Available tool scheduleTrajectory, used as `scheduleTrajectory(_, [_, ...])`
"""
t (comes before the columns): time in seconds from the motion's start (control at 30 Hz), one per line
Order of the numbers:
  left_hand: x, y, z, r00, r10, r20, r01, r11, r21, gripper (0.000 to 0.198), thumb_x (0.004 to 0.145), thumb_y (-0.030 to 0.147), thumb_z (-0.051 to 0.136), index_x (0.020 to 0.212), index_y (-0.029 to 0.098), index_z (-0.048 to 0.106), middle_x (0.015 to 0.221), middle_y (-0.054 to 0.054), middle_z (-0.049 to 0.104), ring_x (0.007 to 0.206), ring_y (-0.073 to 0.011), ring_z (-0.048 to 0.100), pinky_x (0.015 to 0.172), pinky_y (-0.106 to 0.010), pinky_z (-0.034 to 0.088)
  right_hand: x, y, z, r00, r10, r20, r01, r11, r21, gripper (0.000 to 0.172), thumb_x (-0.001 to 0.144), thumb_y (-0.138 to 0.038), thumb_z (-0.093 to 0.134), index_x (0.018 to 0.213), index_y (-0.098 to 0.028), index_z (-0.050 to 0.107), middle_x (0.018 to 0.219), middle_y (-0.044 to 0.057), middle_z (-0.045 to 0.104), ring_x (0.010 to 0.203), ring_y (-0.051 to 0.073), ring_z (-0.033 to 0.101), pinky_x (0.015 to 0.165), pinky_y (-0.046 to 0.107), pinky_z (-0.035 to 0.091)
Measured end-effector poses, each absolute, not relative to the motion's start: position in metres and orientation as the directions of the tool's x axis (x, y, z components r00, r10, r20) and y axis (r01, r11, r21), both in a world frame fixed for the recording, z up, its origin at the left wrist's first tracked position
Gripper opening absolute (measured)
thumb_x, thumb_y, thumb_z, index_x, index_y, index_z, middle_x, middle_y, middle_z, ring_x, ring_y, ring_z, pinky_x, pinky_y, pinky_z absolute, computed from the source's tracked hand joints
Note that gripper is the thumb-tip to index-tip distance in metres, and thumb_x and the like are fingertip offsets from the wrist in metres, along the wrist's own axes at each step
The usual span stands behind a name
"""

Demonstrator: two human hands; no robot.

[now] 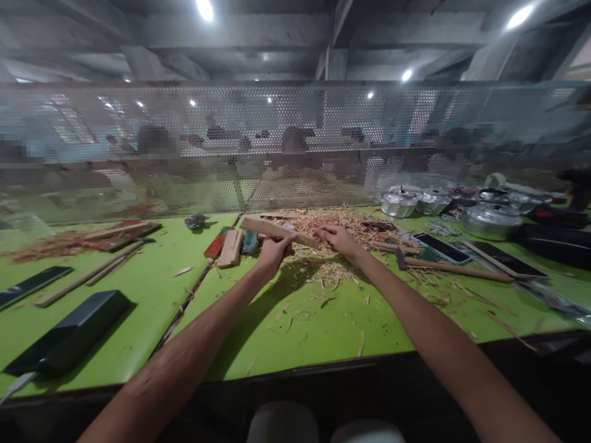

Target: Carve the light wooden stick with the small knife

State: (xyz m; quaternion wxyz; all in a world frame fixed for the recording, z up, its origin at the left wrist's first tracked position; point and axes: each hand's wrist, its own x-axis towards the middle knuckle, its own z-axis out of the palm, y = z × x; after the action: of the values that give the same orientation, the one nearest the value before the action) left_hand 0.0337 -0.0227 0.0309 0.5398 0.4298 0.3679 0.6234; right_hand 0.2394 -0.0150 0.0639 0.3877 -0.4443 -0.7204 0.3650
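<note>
A flat wooden strip [265, 227] is held slightly tilted above the green table, its right end lower than its left. My left hand [276, 253] grips it from the near side, thumb along the wood. By the strip's right end, my right hand [340, 240] is closed with the fingers pinched together. Whatever is between those fingers is too small to tell. Behind and below both hands lies a heap of wood shavings [330, 271]. Left of my left hand are a pale wood block [230, 248], a red-and-green block [217, 243] and a blue item [250, 243].
A hammer [452, 268], a phone [442, 248] and a dark tablet-like device [508, 258] lie to the right, before foil-like silver containers [492, 220]. On the left are a black box [76, 332], another phone [32, 284] and wooden sticks [92, 274]. A perforated screen [286, 178] stands behind.
</note>
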Motion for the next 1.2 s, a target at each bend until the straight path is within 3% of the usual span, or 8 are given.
scheduleTrajectory(0.13, [0.039,-0.026,0.031,-0.009,0.993,0.122,-0.340,-0.117,0.933,0.043,0.058,0.042,0.095,0.073,0.014,0.065,0.058,0.001,0.061,0.052,-0.0099,0.055,0.053,-0.024,0.049,0.237,-0.014,0.064,-0.239,0.900,0.364,0.483,0.435,-0.760,0.030,0.087,-0.048,0.077,0.088,-0.019,0.073,0.100,0.011,0.067,0.088,0.020,0.058,0.073,0.030,0.045])
scheduleTrajectory(0.23, [0.043,-0.029,0.029,0.036,0.989,0.143,-0.303,-0.125,0.945,0.042,0.067,0.047,0.090,0.079,0.013,0.067,0.064,-0.003,0.067,0.055,-0.0121,0.061,0.056,-0.025,0.052,0.241,-0.012,0.062,-0.297,0.917,0.268,0.434,0.380,-0.817,0.033,0.089,-0.052,0.075,0.085,-0.019,0.072,0.087,0.007,0.065,0.076,0.017,0.055,0.065,0.026,0.043])
scheduleTrajectory(0.43, [0.038,-0.032,0.024,0.105,0.951,0.291,-0.055,-0.286,0.957,0.044,0.077,0.054,0.081,0.084,0.012,0.071,0.073,-0.007,0.071,0.056,-0.0135,0.061,0.056,-0.028,0.052,0.252,-0.011,0.066,-0.310,0.945,0.102,-0.006,0.105,-0.994,0.033,0.081,-0.043,0.083,0.090,-0.016,0.066,0.062,-0.005,0.048,0.050,0.007,0.034,0.046,0.021,0.022])
scheduleTrajectory(0.6, [0.027,-0.023,0.018,0.230,0.916,0.329,-0.008,-0.336,0.942,0.047,0.067,0.024,0.081,0.111,0.017,0.066,0.104,-0.009,0.071,0.085,-0.0205,0.069,0.070,-0.032,0.058,0.280,-0.004,0.080,-0.091,0.993,0.081,-0.249,0.056,-0.967,0.025,0.086,-0.032,0.073,0.074,-0.018,0.056,0.055,-0.006,0.039,0.048,0.007,0.027,0.046,0.023,0.018])
scheduleTrajectory(0.8, [0.017,-0.013,0.010,-0.042,0.760,0.648,0.350,-0.597,0.722,0.058,0.069,0.006,0.060,0.126,0.020,0.056,0.120,-0.012,0.058,0.110,-0.0246,0.061,0.091,-0.040,0.055,0.310,0.006,0.089,0.192,0.981,0.029,-0.072,0.043,-0.996,0.025,0.088,-0.020,0.061,0.066,-0.022,0.049,0.053,-0.004,0.038,0.048,0.010,0.026,0.046,0.025,0.017])
scheduleTrajectory(0.93, [0.021,-0.020,0.016,0.151,0.548,0.823,0.641,-0.688,0.340,0.053,0.080,0.013,0.066,0.131,0.018,0.054,0.132,-0.017,0.051,0.128,-0.0324,0.052,0.108,-0.050,0.046,0.305,0.003,0.089,0.182,0.974,0.135,0.061,0.126,-0.990,0.028,0.086,-0.027,0.070,0.066,-0.020,0.053,0.057,-0.002,0.042,0.052,0.010,0.035,0.048,0.025,0.023])
scheduleTrajectory(1.07, [0.029,-0.029,0.027,0.331,0.586,0.739,0.728,-0.658,0.195,0.045,0.087,0.027,0.070,0.128,0.018,0.056,0.131,-0.019,0.055,0.118,-0.0342,0.057,0.099,-0.049,0.048,0.292,-0.008,0.090,-0.046,0.982,0.182,0.132,0.187,-0.974,0.031,0.088,-0.041,0.072,0.070,-0.020,0.058,0.060,0.000,0.046,0.056,0.011,0.037,0.052,0.028,0.027])
scheduleTrajectory(1.2, [0.032,-0.037,0.038,0.512,0.697,0.502,0.663,-0.692,0.286,0.025,0.083,0.030,0.074,0.102,0.021,0.061,0.101,-0.010,0.063,0.077,-0.0232,0.058,0.070,-0.034,0.047,0.278,-0.019,0.094,-0.161,0.973,0.167,0.121,0.187,-0.975,0.034,0.091,-0.044,0.069,0.072,-0.019,0.057,0.062,-0.001,0.048,0.057,0.010,0.035,0.055,0.028,0.025])
